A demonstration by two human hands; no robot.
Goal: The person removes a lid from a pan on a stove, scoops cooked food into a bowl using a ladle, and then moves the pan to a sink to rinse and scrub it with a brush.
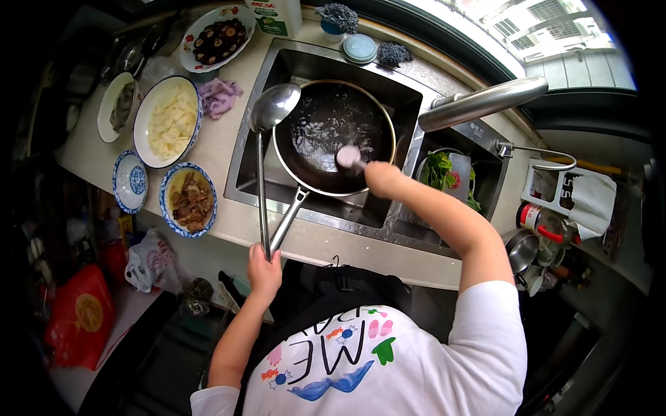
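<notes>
Sink basin (244, 175), steel, left compartment: frying pan (316, 163) sits inside, dark interior facing up, pale rim, handle (288, 220) reaching over the front edge. Pan surface wet, glossy; bubbles or ripples over the middle, fine texture lower down. Whether any residue clings, cannot tell.

Ladle (275, 107), long-handled: bowl overlaps the pan's left rim, shaft running beside the pan handle. Left hand (265, 274) closed round the ends of both handles.

Small tool with a pale round head (348, 155) inside the pan, right of centre; looks like a scrubber. Right hand (386, 180) clenched on its grip, over the right rim.

Step in hand, judged: working the pan's inside surface. A further stroke calls for a firm left hold, the head flat to the surface, and care not to knock the ladle.
</notes>
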